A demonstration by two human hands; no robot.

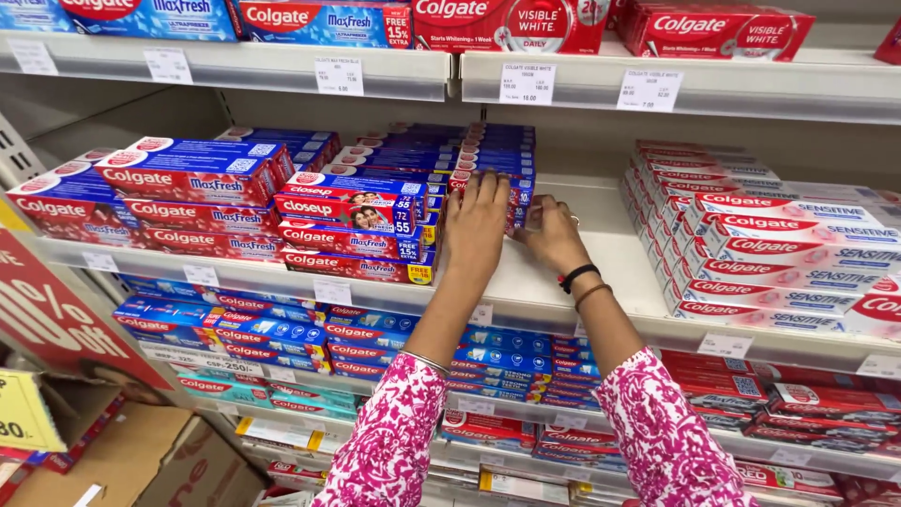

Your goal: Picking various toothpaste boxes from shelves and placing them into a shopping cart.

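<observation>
Both hands rest flat on the stack of red-and-blue cardboard toothpaste boxes [469,164] at shelf centre: left hand [474,225] fingers spread, right hand [552,233] at its 3 o'clock, fingers together. A careless push could topple the front boxes off the white metal shelf [563,282].

A stack of blue toothpaste boxes [488,174] is pressed on the shelf [563,272] by the left hand [474,225] and the right hand [554,235].

toothpaste boxes [192,178] red and blue; sleeves [389,441] pink-white floral; wristband [577,275] black.
</observation>
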